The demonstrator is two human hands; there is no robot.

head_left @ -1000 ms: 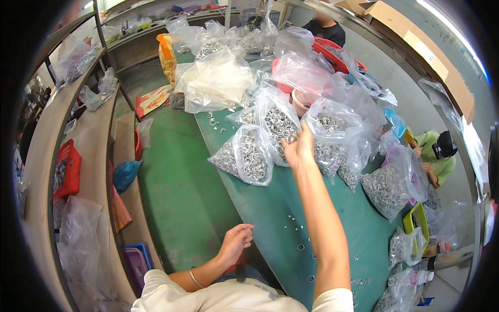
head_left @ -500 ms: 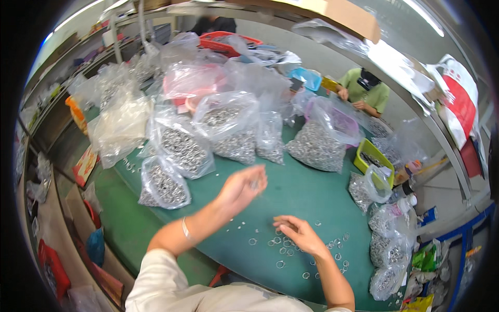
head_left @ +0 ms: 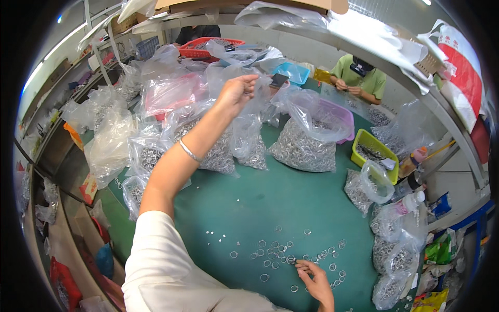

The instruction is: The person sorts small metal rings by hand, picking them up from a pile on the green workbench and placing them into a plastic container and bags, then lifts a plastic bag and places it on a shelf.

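Observation:
My left hand is raised over the far side of the green table, fingers drawn together at the top of a clear plastic bag. A thin bracelet circles that wrist. Whether the hand holds anything is not visible. My right hand rests low at the near edge, fingertips pinching one of the small metal rings scattered on the table. Clear bags full of rings stand around my left arm, the largest one to its right.
A yellow-green tray and smaller ring bags line the right edge beside a plastic bottle. A person in a green shirt works at the far right. A red basket and blue tray sit behind the bags.
My left hand has lifted from just above the table up to the bags at the back. My right hand has stayed among the loose rings near me.

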